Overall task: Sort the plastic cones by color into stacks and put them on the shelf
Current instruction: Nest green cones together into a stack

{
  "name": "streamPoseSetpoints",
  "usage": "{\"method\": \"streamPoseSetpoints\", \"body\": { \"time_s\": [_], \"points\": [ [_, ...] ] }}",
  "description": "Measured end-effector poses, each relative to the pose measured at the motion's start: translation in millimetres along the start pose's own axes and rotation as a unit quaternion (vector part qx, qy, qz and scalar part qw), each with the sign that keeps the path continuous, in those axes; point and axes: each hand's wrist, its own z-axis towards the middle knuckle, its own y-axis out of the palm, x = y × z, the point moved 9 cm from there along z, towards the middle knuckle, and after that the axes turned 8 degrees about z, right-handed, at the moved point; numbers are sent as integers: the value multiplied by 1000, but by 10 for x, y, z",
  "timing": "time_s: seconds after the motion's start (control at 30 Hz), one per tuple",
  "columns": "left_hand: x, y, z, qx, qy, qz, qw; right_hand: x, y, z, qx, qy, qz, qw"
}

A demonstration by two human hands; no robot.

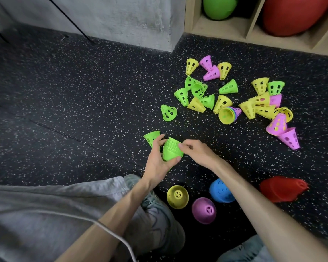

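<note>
Left hand [156,163] curled round green stack [171,150] held above speckled floor [74,103], right hand [196,152] pinching its rim, likely to steady it; loose green cone [151,138] just beside.

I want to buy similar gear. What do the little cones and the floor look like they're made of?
Green stack: thin moulded plastic by the look, bright, slightly glossy, pierced walls like the loose green cone. Floor: probably rubber matting, matte black with pale flecks and a seam.
</note>
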Motion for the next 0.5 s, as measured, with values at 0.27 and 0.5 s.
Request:
{"method": "streamPoseSetpoints", "body": {
  "time_s": [0.27,0.5],
  "points": [
    [-4,-40,-11,1,-10,7,1000,157,188,30,15,17,27,999],
    [-137,-161,141,11,-26,19,999,141,-77,-7,147,0,29,989]
  ]
}}
